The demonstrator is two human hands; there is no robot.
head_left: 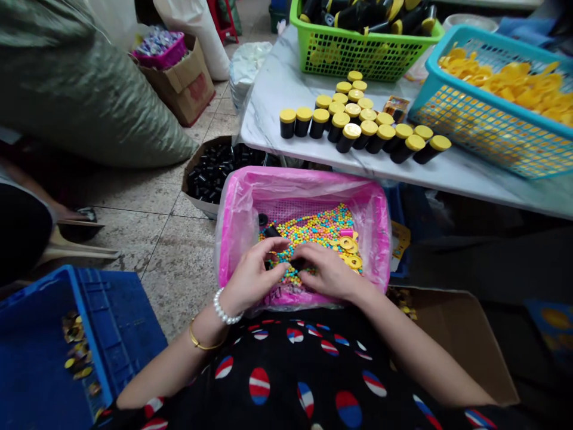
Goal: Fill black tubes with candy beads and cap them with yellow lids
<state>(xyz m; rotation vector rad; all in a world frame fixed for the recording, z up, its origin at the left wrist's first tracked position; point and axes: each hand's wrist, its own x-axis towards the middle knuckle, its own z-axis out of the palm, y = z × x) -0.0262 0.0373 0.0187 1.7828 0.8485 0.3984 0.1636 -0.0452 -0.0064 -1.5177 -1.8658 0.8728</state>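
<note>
A pink basket [378, 206] lined with clear plastic rests on my lap and holds small multicoloured beads [313, 230], a few yellow caps [350, 245] and black tubes [268, 230]. My left hand [255, 272] and my right hand [324, 269] meet over the beads at the near side of the basket. Both hands have their fingers curled round a small black tube [296, 263] held between them. The tube is mostly hidden by the fingers.
A marble table [470, 173] beyond the basket carries several black tubes with yellow caps [358, 122], a green basket [358, 51] and a blue basket of yellow caps [496, 98]. A box of black tubes [215, 173] stands on the floor. A blue crate [67, 346] sits at my left.
</note>
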